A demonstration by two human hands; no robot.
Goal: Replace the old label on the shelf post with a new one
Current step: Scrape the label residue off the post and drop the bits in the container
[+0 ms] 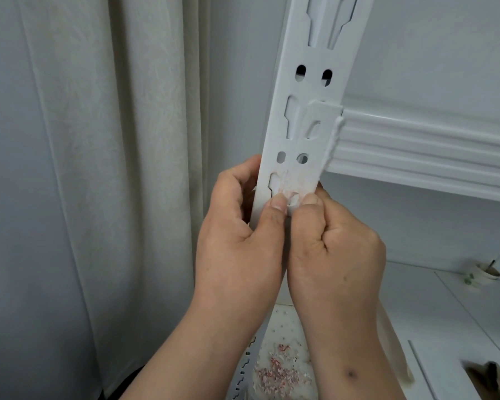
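Observation:
A white metal shelf post [309, 90] with slots and holes runs up the middle of the view. A faint pinkish patch of old label residue [296, 184] remains on its face. My left hand [237, 243] wraps around the post's left edge, its thumb pressing on the face just below the residue. My right hand [335, 249] has its fingers curled, with the thumb tip against the post at the residue's lower edge. Both thumbs nearly touch. No new label is visible.
A white shelf beam [430, 151] joins the post on the right. Scraped pink and white label bits [280, 370] lie on the lower shelf. A paper cup [484, 274] stands far right. A pale curtain [98, 168] hangs to the left.

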